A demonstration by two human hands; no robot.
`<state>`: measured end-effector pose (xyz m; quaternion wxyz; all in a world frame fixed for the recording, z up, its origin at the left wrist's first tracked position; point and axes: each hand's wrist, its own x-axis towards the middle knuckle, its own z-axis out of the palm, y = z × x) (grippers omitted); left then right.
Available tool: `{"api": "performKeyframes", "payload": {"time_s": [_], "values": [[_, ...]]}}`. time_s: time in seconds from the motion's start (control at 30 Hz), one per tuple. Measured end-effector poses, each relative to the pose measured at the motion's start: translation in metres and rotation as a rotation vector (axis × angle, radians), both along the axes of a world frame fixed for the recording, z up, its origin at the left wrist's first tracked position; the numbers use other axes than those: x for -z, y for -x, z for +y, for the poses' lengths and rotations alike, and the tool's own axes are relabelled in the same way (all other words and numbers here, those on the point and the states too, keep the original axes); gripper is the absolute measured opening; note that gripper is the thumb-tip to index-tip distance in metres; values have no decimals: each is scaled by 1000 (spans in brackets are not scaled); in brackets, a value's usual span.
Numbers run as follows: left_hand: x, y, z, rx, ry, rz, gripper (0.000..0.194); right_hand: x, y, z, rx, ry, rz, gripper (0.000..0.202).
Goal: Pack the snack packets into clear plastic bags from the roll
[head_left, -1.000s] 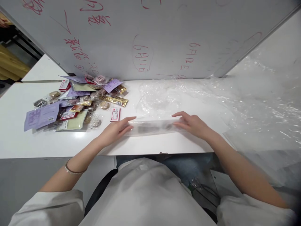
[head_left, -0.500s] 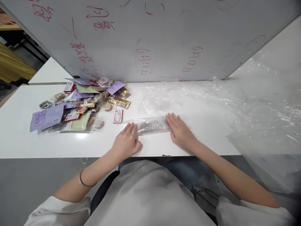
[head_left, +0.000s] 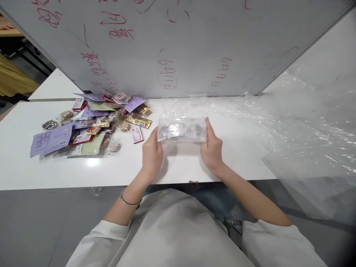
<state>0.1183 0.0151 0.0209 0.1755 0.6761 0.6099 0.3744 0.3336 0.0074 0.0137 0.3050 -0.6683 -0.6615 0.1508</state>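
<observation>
A clear plastic-wrapped packet (head_left: 182, 130) is held up off the white table, stretched level between both hands. My left hand (head_left: 152, 152) grips its left end and my right hand (head_left: 212, 148) its right end, thumbs along the edges. Something greyish shows through the plastic, too blurred to name. A small red and white box (head_left: 137, 135) lies on the table just left of my left hand. Further left is a heap of snack packets, with purple pouches (head_left: 52, 140), a pale green pouch (head_left: 89, 145) and gold wrappers (head_left: 139, 121).
A whiteboard (head_left: 194, 44) with red writing stands along the back of the table (head_left: 111, 174). Loose clear plastic film (head_left: 311, 148) spreads over the right side and hangs past the front edge. At the far upper left, part of another person's hand (head_left: 6, 23) shows.
Both hands have gone from lying flat on the wrapped packet to gripping its ends. The packet has been lifted off the table, and its left end is now folded in, making it shorter.
</observation>
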Motion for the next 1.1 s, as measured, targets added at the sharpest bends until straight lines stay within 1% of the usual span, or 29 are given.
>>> {"api": "performKeyframes", "payload": {"time_s": [0.07,0.13,0.2,0.27,0.37,0.43,0.5,0.6,0.67,0.7,0.77,0.83,0.97,1.03,1.1], "values": [[0,-10,0,26,13,-231,47,-3,13,-3,68,-36,94,81],[7,-22,-1,60,47,-373,46,-2,23,-4,96,-116,191,80],[17,-32,-4,90,91,-431,47,3,29,-3,75,-160,306,76],[25,-40,-6,123,126,-453,49,10,33,-2,33,-141,409,71],[28,-50,-8,145,196,-544,46,25,38,-2,19,-76,493,70],[25,-56,-8,129,266,-710,43,34,41,-2,65,-49,541,72],[17,-61,-10,107,331,-939,41,37,43,-4,132,-38,630,72],[0,-67,-12,91,371,-1253,35,33,45,-6,208,-33,785,69],[-12,-69,-13,100,375,-1394,26,28,46,-9,201,-27,821,68],[-19,-69,-14,106,374,-1439,25,26,47,-11,180,-21,820,68],[-28,-71,-15,102,375,-1484,30,22,49,-14,128,-5,807,69],[-33,-71,-15,81,386,-1498,28,21,50,-16,110,-2,792,71],[-30,-61,-7,67,435,-1474,17,23,42,-16,145,-70,695,78],[-29,-49,-1,125,493,-1412,18,22,31,-14,143,-129,577,83],[-31,-35,6,241,610,-1306,21,19,17,-12,120,-196,412,87]]}}
